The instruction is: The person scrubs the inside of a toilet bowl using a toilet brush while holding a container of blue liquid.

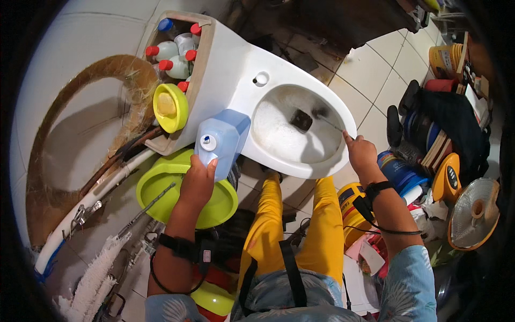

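My right hand (360,155) grips the thin handle of a toilet brush (320,112), and its dark head rests inside the toilet bowl (277,139) by the drain hole. The bowl is white, with brownish stains along its inner wall. In my left hand (200,179) is a translucent blue plastic jug (225,139), its white cap facing up. The jug is beside the left end of the toilet, in front of the lidless tank (225,52). I cannot tell whether it rests on anything. Below it, a lime-green plastic basin (161,197) is partly hidden by my left arm.
Several red-capped bottles (177,66) fill the tank. A yellow bowl with a sponge (171,108) sits at its edge. A worn toilet seat (52,116) leans on the left wall, near a white mop (94,273). Buckets, including a yellow one (350,197), and an orange lamp (474,215) crowd the right.
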Demonstrator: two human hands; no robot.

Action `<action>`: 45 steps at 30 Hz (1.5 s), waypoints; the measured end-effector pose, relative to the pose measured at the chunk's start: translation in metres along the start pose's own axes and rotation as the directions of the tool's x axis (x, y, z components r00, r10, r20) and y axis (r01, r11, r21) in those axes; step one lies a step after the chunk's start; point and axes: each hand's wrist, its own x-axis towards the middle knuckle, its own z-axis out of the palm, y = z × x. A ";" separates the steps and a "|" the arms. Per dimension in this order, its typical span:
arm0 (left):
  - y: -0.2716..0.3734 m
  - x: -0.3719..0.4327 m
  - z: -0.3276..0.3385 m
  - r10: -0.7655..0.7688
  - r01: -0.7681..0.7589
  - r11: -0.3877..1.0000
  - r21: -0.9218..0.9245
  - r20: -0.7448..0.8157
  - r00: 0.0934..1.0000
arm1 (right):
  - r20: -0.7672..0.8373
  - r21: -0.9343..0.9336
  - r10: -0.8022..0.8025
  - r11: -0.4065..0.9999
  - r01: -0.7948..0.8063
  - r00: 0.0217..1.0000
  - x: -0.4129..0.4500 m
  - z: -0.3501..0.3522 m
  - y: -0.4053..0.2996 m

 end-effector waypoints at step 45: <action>0.000 0.000 0.002 0.020 -0.021 0.999 0.026 0.026 0.999 | 0.321 0.018 -0.141 -0.988 -0.155 0.936 0.056 0.004 -0.158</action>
